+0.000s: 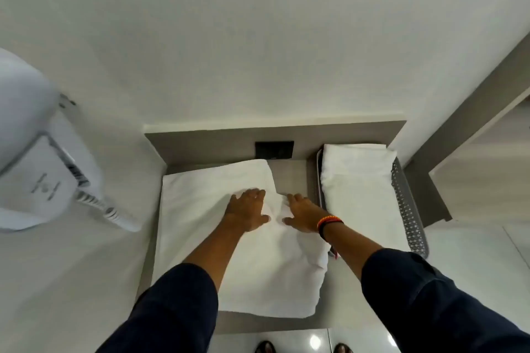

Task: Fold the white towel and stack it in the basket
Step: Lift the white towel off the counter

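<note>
A white towel (200,238) lies spread and partly folded on the grey counter (292,178). My left hand (248,210) rests flat on it with fingers apart. My right hand (305,210) lies flat beside it, palm down on the towel's right part, fingers spread; a red-yellow-black band circles that wrist. Neither hand grips the cloth. To the right stands a grey perforated basket (408,209) holding a folded white towel (358,186).
A white wall-mounted hair dryer (37,157) with a coiled cord hangs at the left. A black socket plate (274,149) sits on the counter's back panel. White walls close in behind and left. My shoes show on the glossy floor below.
</note>
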